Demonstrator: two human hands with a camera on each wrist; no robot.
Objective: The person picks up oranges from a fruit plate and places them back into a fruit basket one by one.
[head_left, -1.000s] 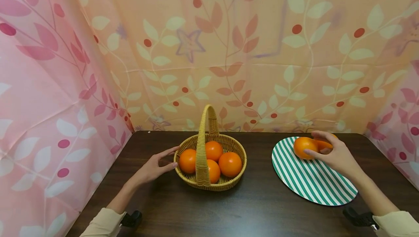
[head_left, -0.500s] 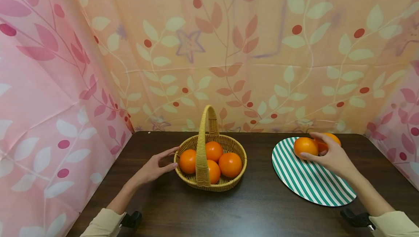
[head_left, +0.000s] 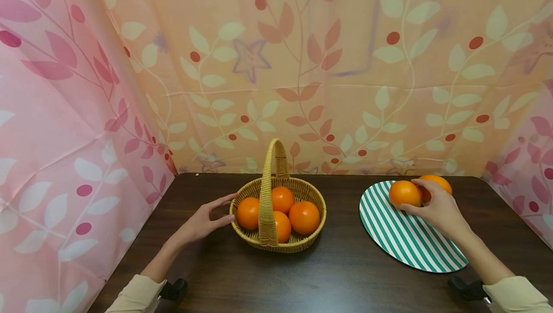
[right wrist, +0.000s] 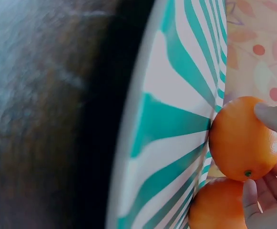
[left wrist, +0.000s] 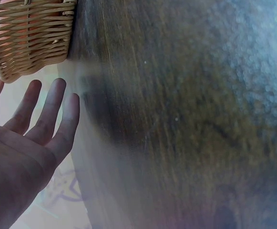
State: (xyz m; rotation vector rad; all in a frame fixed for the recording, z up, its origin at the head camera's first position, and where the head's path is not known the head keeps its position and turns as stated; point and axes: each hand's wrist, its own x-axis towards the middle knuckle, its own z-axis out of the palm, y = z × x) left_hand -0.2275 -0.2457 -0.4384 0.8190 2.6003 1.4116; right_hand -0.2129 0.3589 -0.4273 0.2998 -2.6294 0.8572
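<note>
My left hand (head_left: 203,222) touches the left rim of a wicker basket (head_left: 298,246) with spread fingers; in the left wrist view its fingers (left wrist: 50,112) reach towards the basket's woven side (left wrist: 33,45). Inside the basket sit several oranges (head_left: 304,217). On the right, my right hand (head_left: 440,210) holds an orange (head_left: 404,194) between thumb and fingers, over the far part of a green-and-white striped oval placemat (head_left: 414,241). A second orange (head_left: 438,186) lies just behind that hand, partly hidden. The right wrist view shows the held orange (right wrist: 245,138) close against the other orange (right wrist: 219,205).
Everything stands on a dark wooden table (head_left: 337,274). Its far edge meets a floral cloth backdrop (head_left: 302,111), and a pink floral cloth (head_left: 56,159) hangs at the left. The basket's tall arched handle (head_left: 268,198) rises above the oranges.
The right hand has shifted slightly, showing more of the orange behind it. The placemat's near right end has moved a little left. My left hand and the basket look the same.
</note>
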